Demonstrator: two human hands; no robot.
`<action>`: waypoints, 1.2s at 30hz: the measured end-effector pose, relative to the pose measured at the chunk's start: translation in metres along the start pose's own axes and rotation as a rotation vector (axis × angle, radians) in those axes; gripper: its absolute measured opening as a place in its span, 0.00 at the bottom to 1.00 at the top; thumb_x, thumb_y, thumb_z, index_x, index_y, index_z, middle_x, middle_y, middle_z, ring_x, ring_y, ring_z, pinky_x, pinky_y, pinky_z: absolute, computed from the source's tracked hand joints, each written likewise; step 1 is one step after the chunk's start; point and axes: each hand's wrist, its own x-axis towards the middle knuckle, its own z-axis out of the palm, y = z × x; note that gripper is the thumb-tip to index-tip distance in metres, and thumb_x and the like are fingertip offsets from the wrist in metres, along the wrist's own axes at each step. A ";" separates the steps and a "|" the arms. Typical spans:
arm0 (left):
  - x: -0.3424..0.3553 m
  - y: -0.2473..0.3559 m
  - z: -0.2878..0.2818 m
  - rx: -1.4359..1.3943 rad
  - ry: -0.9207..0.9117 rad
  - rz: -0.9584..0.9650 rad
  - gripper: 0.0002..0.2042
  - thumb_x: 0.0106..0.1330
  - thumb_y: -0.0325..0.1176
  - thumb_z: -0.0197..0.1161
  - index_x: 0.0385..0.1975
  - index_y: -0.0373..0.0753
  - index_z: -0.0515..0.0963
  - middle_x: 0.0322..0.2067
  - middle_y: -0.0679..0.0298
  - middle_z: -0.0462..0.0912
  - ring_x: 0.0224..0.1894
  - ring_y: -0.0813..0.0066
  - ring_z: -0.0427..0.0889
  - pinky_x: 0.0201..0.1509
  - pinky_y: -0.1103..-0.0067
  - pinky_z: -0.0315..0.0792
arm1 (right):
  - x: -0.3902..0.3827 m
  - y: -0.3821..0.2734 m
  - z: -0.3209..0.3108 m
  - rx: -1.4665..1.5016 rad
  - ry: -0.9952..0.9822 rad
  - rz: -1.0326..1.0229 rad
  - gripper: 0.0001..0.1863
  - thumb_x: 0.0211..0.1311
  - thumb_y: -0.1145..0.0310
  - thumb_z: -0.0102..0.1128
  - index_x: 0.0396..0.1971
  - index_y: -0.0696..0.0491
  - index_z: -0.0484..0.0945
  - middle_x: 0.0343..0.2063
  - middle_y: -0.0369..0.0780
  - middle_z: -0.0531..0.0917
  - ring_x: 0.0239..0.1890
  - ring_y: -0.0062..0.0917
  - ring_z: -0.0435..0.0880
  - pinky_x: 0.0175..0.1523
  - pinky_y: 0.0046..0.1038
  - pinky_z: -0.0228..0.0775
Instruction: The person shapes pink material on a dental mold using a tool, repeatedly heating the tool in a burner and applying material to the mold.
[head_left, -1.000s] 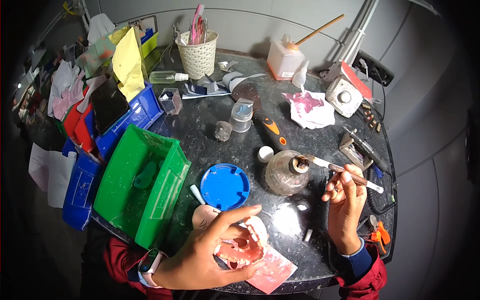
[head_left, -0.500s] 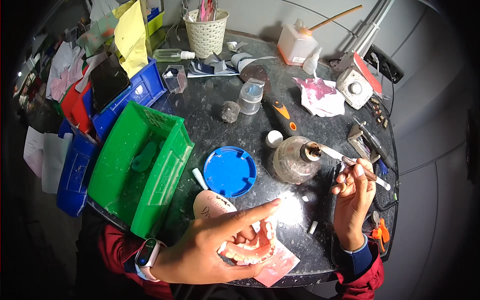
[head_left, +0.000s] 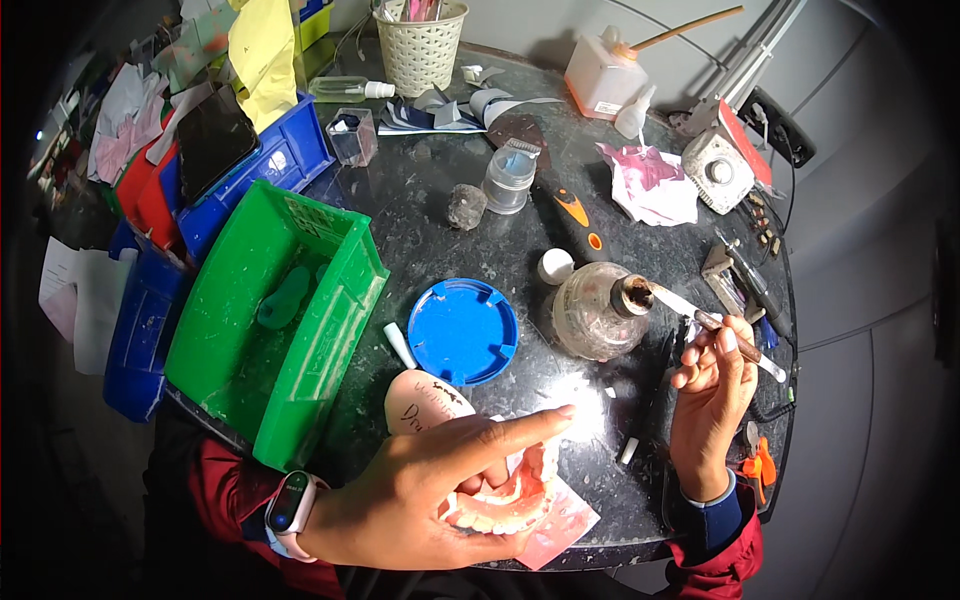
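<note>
My left hand (head_left: 415, 495) is wrapped round a dental cast with a pink wax denture base and a row of teeth (head_left: 505, 510), its index finger stretched out to the right. Between the fingertips of my right hand (head_left: 716, 405) is a wax knife (head_left: 708, 321), its blade against the sooty neck of a glass spirit lamp (head_left: 590, 315). No flame can be made out. A pink wax sheet (head_left: 565, 528) lies partly beneath the left hand. Just beyond that hand is a pale pink plaster piece (head_left: 418, 398) with handwriting on it.
A green bin (head_left: 310, 370) stands at left, beside blue bins (head_left: 145, 340). A round blue lid (head_left: 462, 332) and white cap (head_left: 555, 266) lie mid-table. Behind are a glass jar (head_left: 509, 182), orange-black tool (head_left: 575, 225) and liquid bottle (head_left: 605, 75). Orange-handled pliers (head_left: 763, 463) lie at right.
My left hand has tilted the dental cast slightly, so its front teeth show more. The wax knife stays at the lamp's neck. The whole view has shifted a little.
</note>
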 end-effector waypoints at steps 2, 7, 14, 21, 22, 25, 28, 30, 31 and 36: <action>0.002 0.000 -0.001 0.022 -0.001 0.022 0.34 0.42 0.23 0.65 0.54 0.37 0.62 0.27 0.65 0.72 0.23 0.80 0.70 0.29 0.86 0.69 | 0.000 0.002 0.000 -0.003 0.001 0.002 0.10 0.58 0.71 0.50 0.39 0.57 0.66 0.24 0.41 0.74 0.23 0.21 0.75 0.19 0.17 0.72; 0.001 0.005 -0.006 0.002 -0.080 -0.055 0.34 0.43 0.24 0.64 0.55 0.36 0.60 0.28 0.63 0.72 0.25 0.77 0.71 0.31 0.83 0.69 | -0.001 -0.001 0.000 -0.006 0.017 -0.009 0.10 0.58 0.71 0.49 0.39 0.57 0.66 0.24 0.41 0.74 0.23 0.21 0.75 0.19 0.17 0.71; 0.004 0.002 -0.002 0.062 0.027 0.042 0.33 0.37 0.26 0.69 0.50 0.34 0.67 0.17 0.72 0.65 0.19 0.86 0.67 0.24 0.89 0.66 | -0.002 -0.001 0.000 -0.010 0.033 -0.015 0.10 0.59 0.70 0.49 0.39 0.57 0.66 0.24 0.41 0.74 0.22 0.20 0.75 0.18 0.17 0.71; 0.002 0.000 -0.004 0.074 0.008 0.047 0.33 0.39 0.26 0.67 0.51 0.34 0.65 0.18 0.70 0.65 0.20 0.83 0.67 0.26 0.86 0.66 | -0.001 0.001 0.002 0.002 0.028 -0.003 0.10 0.59 0.70 0.49 0.39 0.56 0.66 0.24 0.41 0.74 0.22 0.20 0.75 0.18 0.17 0.71; 0.000 0.002 -0.005 0.064 -0.028 0.026 0.32 0.42 0.25 0.64 0.52 0.34 0.62 0.20 0.68 0.65 0.22 0.80 0.67 0.28 0.84 0.66 | -0.001 0.001 0.001 0.003 0.027 -0.005 0.10 0.59 0.70 0.49 0.39 0.56 0.66 0.24 0.41 0.74 0.22 0.20 0.75 0.18 0.17 0.71; 0.000 0.003 -0.007 0.042 -0.068 0.001 0.32 0.44 0.23 0.61 0.54 0.34 0.60 0.21 0.66 0.65 0.23 0.77 0.67 0.31 0.82 0.66 | -0.001 0.001 0.001 -0.001 0.026 -0.006 0.10 0.59 0.70 0.48 0.39 0.56 0.66 0.24 0.41 0.74 0.22 0.20 0.75 0.18 0.17 0.71; 0.000 0.003 -0.007 0.024 -0.065 0.009 0.32 0.44 0.22 0.61 0.54 0.33 0.60 0.21 0.66 0.65 0.23 0.77 0.67 0.31 0.82 0.66 | -0.002 0.000 0.002 -0.006 0.031 -0.007 0.10 0.59 0.70 0.48 0.39 0.56 0.66 0.24 0.41 0.74 0.21 0.20 0.75 0.18 0.17 0.71; 0.000 0.003 -0.006 0.024 -0.059 0.017 0.32 0.44 0.22 0.61 0.54 0.33 0.60 0.21 0.66 0.65 0.23 0.77 0.67 0.31 0.82 0.66 | -0.002 0.000 0.002 -0.004 0.034 -0.007 0.10 0.59 0.70 0.48 0.39 0.56 0.66 0.24 0.41 0.74 0.21 0.19 0.75 0.18 0.17 0.71; 0.000 0.003 -0.006 0.031 -0.056 0.021 0.32 0.44 0.22 0.61 0.54 0.33 0.60 0.21 0.66 0.65 0.23 0.78 0.67 0.31 0.82 0.66 | -0.002 0.000 0.002 0.000 0.034 -0.006 0.10 0.59 0.70 0.48 0.39 0.56 0.66 0.24 0.41 0.74 0.21 0.19 0.75 0.18 0.17 0.71; 0.000 -0.001 -0.003 0.064 -0.011 0.039 0.32 0.42 0.24 0.64 0.53 0.33 0.62 0.19 0.69 0.65 0.21 0.81 0.67 0.28 0.84 0.65 | -0.002 0.001 0.001 -0.004 0.030 -0.006 0.10 0.59 0.70 0.48 0.39 0.56 0.66 0.24 0.41 0.74 0.21 0.19 0.75 0.18 0.16 0.71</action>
